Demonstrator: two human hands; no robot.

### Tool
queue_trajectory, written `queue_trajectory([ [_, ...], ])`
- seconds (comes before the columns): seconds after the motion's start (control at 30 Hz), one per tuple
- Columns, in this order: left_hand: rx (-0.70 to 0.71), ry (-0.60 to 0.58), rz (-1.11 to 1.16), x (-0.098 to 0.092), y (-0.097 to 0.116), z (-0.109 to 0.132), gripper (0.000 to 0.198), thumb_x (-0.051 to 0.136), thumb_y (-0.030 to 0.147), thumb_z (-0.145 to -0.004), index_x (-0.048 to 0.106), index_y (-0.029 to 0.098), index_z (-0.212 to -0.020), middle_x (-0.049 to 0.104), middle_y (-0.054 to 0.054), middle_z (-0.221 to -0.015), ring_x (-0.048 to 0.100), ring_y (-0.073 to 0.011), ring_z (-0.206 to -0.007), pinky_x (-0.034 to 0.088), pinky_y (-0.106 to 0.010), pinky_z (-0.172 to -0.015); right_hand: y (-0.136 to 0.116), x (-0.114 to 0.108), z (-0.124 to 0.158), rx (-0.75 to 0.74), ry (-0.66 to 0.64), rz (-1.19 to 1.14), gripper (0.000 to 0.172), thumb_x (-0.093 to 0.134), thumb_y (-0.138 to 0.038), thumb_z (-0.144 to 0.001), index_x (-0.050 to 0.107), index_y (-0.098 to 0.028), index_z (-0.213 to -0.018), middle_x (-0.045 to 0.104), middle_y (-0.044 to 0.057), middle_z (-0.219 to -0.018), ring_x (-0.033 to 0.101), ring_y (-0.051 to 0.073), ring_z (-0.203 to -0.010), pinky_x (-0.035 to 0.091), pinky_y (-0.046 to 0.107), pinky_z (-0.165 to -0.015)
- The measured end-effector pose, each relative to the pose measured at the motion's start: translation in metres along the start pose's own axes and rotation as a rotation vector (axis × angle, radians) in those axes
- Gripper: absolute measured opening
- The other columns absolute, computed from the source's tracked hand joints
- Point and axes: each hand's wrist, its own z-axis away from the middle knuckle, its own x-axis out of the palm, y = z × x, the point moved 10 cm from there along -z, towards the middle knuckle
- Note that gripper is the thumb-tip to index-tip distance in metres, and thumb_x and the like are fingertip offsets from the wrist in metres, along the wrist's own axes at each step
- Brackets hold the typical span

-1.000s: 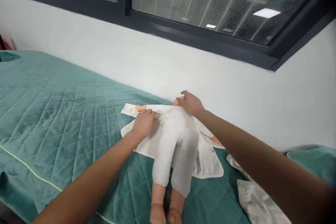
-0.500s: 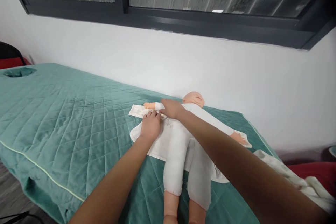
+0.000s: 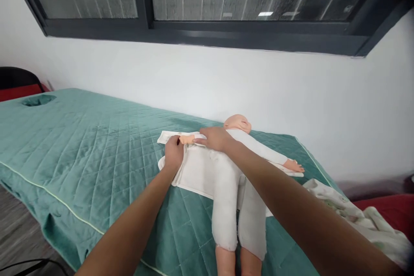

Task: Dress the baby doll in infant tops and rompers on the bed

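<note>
A doll (image 3: pixel 224 207) with a white cloth body lies on its back on an opened white garment (image 3: pixel 196 172). My left hand (image 3: pixel 174 152) is closed at the doll's small hand (image 3: pixel 186 139), by the garment's edge; whether it pinches the doll's hand or the cloth is hard to tell. My right hand (image 3: pixel 216 138) is wrapped round the doll's white forearm, thumb below and fingers above. The doll's head (image 3: pixel 237 123) is turned toward the wall. Its other arm stretches out to the right over a sleeve.
Green quilted fabric covers the bed (image 3: pixel 106 155), which has a hole (image 3: pixel 39 100) at its far left. A patterned cloth (image 3: pixel 352 211) lies at the right beside something red (image 3: pixel 388 211). Behind stand a white wall and a dark-framed window.
My left hand has moved a little left, from the garment to the doll's hand. The doll's forearm has shifted slightly down and its legs right in view. The camera view has tilted.
</note>
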Motion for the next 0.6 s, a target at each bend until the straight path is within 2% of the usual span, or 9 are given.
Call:
queue_trajectory([
  [0.13,-0.021,0.036,0.035,-0.007,0.0,0.001,0.019,0.047,0.028,-0.088,0.063,0.018,-0.088,0.07,-0.004,-0.085,0.063,-0.0178,-0.08,0.047,-0.029,-0.076,0.003,0.009,0.009,0.008,-0.064,0.053,0.054,0.037,-0.068,-0.091,0.065,-0.022,-0.096,0.071,0.009,-0.099,0.065,0.027,-0.089,0.045,0.034,-0.073],
  [0.23,0.002,0.031,0.019,-0.006,0.007,0.004,0.018,0.049,0.031,-0.089,0.063,0.019,-0.086,0.069,-0.003,-0.083,0.063,-0.0185,-0.08,0.046,-0.03,-0.077,0.004,0.013,0.01,0.026,-0.044,0.122,0.05,0.04,-0.063,-0.092,0.066,-0.021,-0.1,0.071,0.012,-0.102,0.065,0.029,-0.094,0.045,0.038,-0.081],
  [0.33,0.125,-0.033,-0.106,0.003,0.024,0.01,0.018,0.047,0.03,-0.092,0.062,0.021,-0.09,0.069,-0.004,-0.09,0.062,-0.0201,-0.085,0.044,-0.03,-0.077,0.003,0.016,0.004,0.058,0.011,0.132,0.049,0.04,-0.059,-0.094,0.065,-0.019,-0.105,0.07,0.015,-0.105,0.064,0.031,-0.099,0.044,0.042,-0.087],
  [0.47,0.309,-0.11,-0.284,0.018,0.044,0.021,0.023,0.04,0.032,-0.097,0.061,0.022,-0.096,0.067,-0.005,-0.097,0.061,-0.0201,-0.09,0.042,-0.029,-0.076,0.002,0.024,-0.007,0.127,0.031,0.1,0.047,0.042,-0.055,-0.094,0.064,-0.016,-0.108,0.07,0.017,-0.106,0.063,0.031,-0.101,0.044,0.042,-0.087],
  [0.6,0.39,-0.148,-0.353,0.026,0.053,0.028,0.029,0.036,0.036,-0.1,0.062,0.023,-0.099,0.065,-0.005,-0.096,0.061,-0.0192,-0.091,0.042,-0.028,-0.074,0.002,0.025,-0.01,0.164,0.051,0.066,0.04,0.049,-0.048,-0.093,0.063,-0.015,-0.11,0.068,0.018,-0.11,0.063,0.03,-0.101,0.045,0.041,-0.087],
])
